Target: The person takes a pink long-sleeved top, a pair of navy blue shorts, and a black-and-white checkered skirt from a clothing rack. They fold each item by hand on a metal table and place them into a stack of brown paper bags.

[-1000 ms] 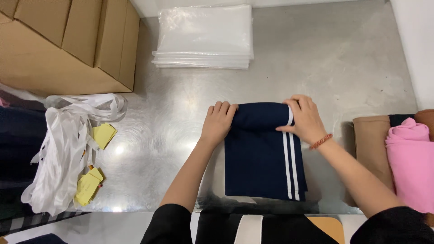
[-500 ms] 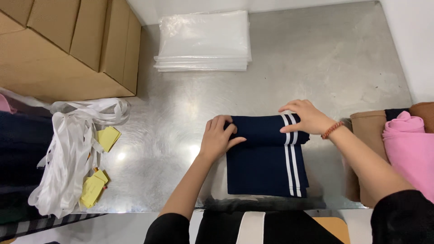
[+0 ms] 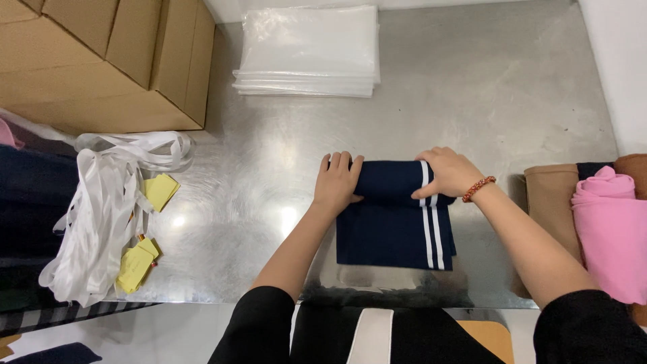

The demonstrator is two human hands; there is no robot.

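A navy garment (image 3: 394, 226) with two white stripes lies on the metal table (image 3: 472, 101), its far end rolled up toward me. My left hand (image 3: 339, 179) grips the left end of the roll. My right hand (image 3: 448, 172), with a red bead bracelet at the wrist, holds the right end over the stripes. The flat unrolled part reaches to the table's near edge.
A stack of clear plastic bags (image 3: 306, 54) lies at the back. Cardboard boxes (image 3: 101, 61) stand at the far left. White ribbons (image 3: 101, 209) and yellow tags (image 3: 138, 263) lie at the left. Folded brown (image 3: 549, 202) and pink (image 3: 610, 229) cloths sit at the right.
Both hands have drawn the garment's far end toward me, rolling it up; the roll is thicker and the flat part shorter than before.
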